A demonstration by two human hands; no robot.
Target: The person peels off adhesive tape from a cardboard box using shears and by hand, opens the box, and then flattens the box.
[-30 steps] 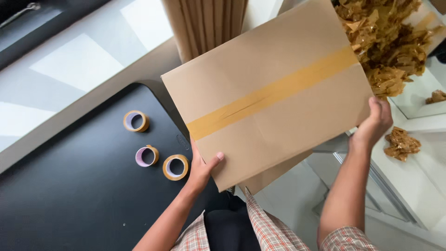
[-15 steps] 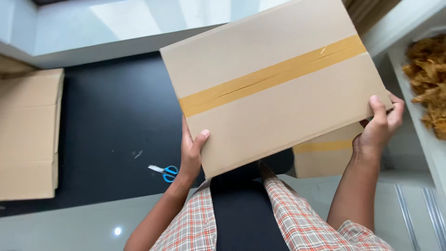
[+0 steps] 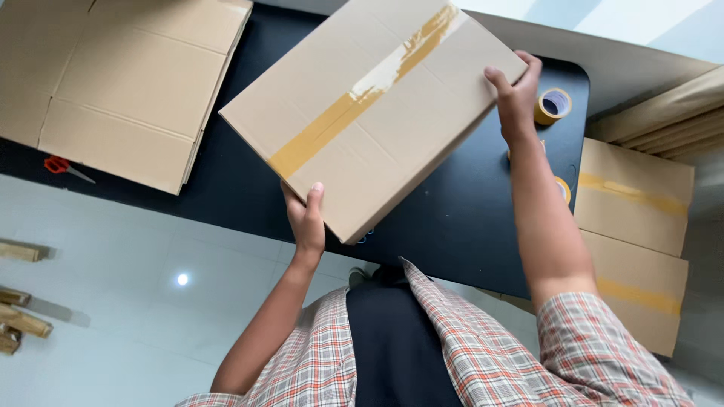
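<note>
The taped cardboard box sits in the upper middle of the frame, held tilted above the black table. Its broad face is turned up toward the camera, and its long axis runs on a diagonal from the lower left to the upper right of the frame. A strip of tan packing tape follows that same diagonal across the face, along the seam where the flaps meet. Judging by this, the visible seam is already sealed; whether the opposite face is closed cannot be told, as it is hidden.

The left hand grips the box's lower edge, thumb on the top face and fingers underneath. The right hand clasps the upper right corner, fingers curled over the edge. Both hands are closed on the box and bear its weight.

Just right of the right hand, a roll of tape stands on the table, with another roll partly hidden behind the forearm. At the upper left lies a stack of flattened cardboard sheets, unfolded, and red-handled scissors lie by its lower edge. At the right edge of the frame, two more taped boxes stand beside the table, one nearer than the other.
</note>
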